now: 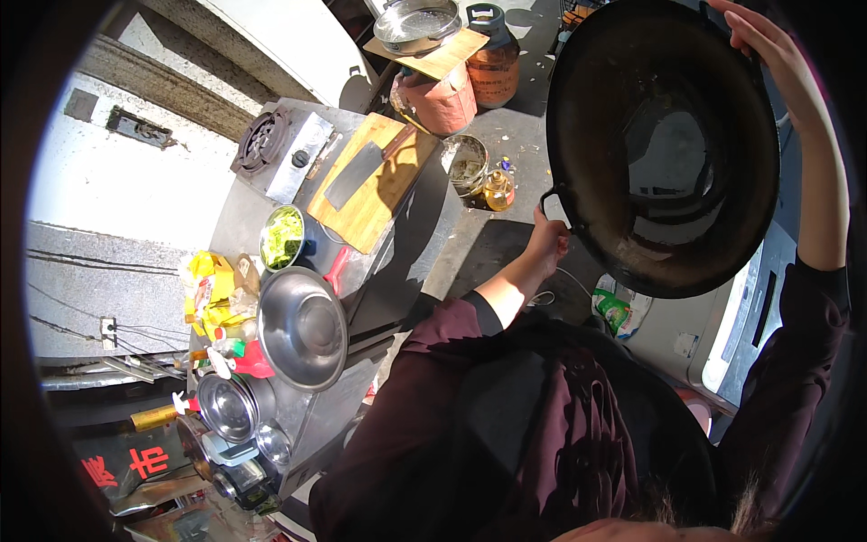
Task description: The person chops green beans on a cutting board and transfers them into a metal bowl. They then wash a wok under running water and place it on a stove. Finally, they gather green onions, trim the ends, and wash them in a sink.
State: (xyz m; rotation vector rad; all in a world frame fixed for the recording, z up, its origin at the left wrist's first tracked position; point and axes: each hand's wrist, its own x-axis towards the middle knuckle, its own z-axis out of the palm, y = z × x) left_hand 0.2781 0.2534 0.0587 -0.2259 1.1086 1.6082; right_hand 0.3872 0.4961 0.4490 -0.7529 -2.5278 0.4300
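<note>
A large dark wok [596, 156] is held up off the ground at the upper right, its shiny inside facing the camera. My left hand [547, 242] is closed around the loop handle at its lower left rim. My right hand [765, 57] grips the opposite rim at the top right, where the handle is mostly hidden. On the metal table at the left lie a wooden cutting board [372, 183] with a cleaver [355, 176] on it, a bowl of chopped green vegetables [282, 237] and a wide steel basin [305, 328].
A gas burner [261, 141] sits at the table's far end. Beyond the table stand a gas cylinder [493, 68], a bucket [466, 162] and an oil bottle [499, 191] on the floor. A washing machine [731, 318] is at the right, below the wok.
</note>
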